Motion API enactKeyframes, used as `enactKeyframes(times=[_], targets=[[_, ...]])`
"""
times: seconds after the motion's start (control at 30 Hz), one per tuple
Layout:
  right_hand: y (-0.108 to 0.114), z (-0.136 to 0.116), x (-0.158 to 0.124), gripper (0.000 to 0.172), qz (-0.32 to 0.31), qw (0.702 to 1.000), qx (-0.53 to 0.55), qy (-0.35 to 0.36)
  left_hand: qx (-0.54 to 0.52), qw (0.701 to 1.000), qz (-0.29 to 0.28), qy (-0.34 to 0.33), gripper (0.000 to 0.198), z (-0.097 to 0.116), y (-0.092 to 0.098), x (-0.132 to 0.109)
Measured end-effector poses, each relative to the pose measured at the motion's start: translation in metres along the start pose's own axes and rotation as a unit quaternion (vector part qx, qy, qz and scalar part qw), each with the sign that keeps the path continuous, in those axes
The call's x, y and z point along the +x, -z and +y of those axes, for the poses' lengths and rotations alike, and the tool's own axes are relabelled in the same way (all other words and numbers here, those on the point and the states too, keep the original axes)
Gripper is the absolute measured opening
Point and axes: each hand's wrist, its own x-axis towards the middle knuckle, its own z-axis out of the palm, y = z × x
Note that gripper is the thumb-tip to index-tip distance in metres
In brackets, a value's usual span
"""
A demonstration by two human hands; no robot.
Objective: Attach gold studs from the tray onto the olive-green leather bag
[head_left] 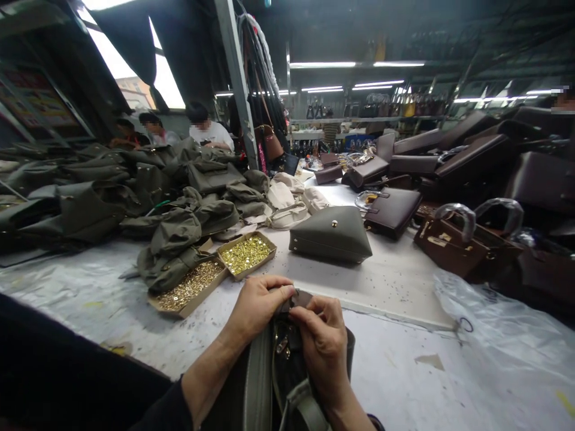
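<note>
Olive-grey bag [265, 389] sits at near centre, against the person's body at the near edge of the white surface [395, 371]. Its mouth faces up and 1 strap runs down its front.

Far left: a heap of olive bags [112, 185] lies on the surface, with people [209, 131] seated behind it.

Just right of the heap: 2 open cardboard trays of small brass-coloured hardware stand side by side, near tray [191, 288] and far tray [246, 254].

Left hand [256, 308]: fingers narrow, with thumb and forefinger pinching a small tab [300, 297] at the bag's top edge.

Right hand [324, 341]: fingers curled and closed on the same top edge from the right. The fingertips of both hands nearly meet at the tab.

Beyond the hands, centre: 1 closed olive bag with a brass stud [331, 234] lies on the surface, apart from the hands. Cream bags [291, 200] lie just behind it, to the left.

Right: a brown flap bag [393, 211], then dark brown bags with wrapped handles [451, 242].

Near right: a clear plastic sheet [503, 335] lies crumpled on the surface.
</note>
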Motion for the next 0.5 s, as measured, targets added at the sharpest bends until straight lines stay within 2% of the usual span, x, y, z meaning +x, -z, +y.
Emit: enactKeyframes(times=[0.1, 0.23, 0.5], targets=[[-0.0001, 0.0009, -0.0009, 0.029, -0.001, 0.999, -0.033, 0.037, -0.014, 1.0, 0.014, 0.005, 0.026, -0.0051, 0.0013, -0.0033], [-0.0019, 0.0003, -0.0003, 0.031, 0.006, 0.997, -0.043, 0.06, -0.023, 1.0, 0.007, 0.01, 0.028, -0.009, 0.0036, -0.0071], [-0.0042, 0.0021, 0.0007, 0.026, 0.008, 0.992, -0.083, 0.089, -0.004, 1.0, -0.013, 0.002, 0.027, -0.0096, 0.0044, -0.0095]])
